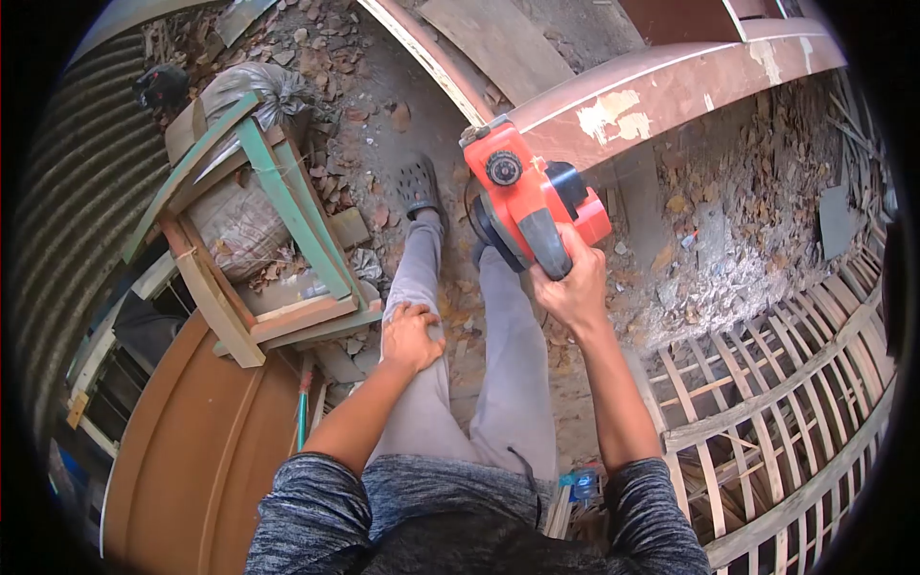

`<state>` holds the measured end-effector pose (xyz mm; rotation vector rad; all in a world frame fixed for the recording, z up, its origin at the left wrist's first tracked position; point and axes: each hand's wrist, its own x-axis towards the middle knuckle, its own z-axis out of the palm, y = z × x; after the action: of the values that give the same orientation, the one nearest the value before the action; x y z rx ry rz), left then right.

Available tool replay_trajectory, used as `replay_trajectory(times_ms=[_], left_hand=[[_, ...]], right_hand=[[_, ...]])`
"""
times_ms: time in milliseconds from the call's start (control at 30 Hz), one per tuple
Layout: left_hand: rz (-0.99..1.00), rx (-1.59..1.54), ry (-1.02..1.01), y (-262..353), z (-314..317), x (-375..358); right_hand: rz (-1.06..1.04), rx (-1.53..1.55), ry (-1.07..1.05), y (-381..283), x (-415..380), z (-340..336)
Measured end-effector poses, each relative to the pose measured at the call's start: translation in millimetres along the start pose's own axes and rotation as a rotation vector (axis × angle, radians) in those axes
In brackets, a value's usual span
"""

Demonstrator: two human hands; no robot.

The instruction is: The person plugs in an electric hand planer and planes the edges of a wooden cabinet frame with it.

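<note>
My right hand is wrapped around the grey rear handle of a red electric planer. The planer has a black knob on its front, and its front end overlaps the corner of a worn reddish-brown wooden panel with peeling paint. A narrow edge of that woodwork, pale along one side, runs up and left from the corner. My left hand holds nothing and rests on my left leg near the knee, its fingers lying over the grey trousers.
At left, a green and bare-wood frame leans beside a filled sack. A brown panel lies below it, near corrugated sheeting. A slatted wooden lattice stands at lower right. Dry leaves and debris cover the ground.
</note>
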<state>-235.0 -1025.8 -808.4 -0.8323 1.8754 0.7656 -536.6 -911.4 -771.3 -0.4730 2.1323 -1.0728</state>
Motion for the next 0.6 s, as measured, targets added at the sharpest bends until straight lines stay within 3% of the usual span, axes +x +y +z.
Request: replay_trajectory(times_ms=[600], left_hand=[[-0.056,0.014,-0.109,-1.0,-21.0,6.9]], right_hand=[[-0.071,-0.083,0.034,-71.9,124.8,48.1]])
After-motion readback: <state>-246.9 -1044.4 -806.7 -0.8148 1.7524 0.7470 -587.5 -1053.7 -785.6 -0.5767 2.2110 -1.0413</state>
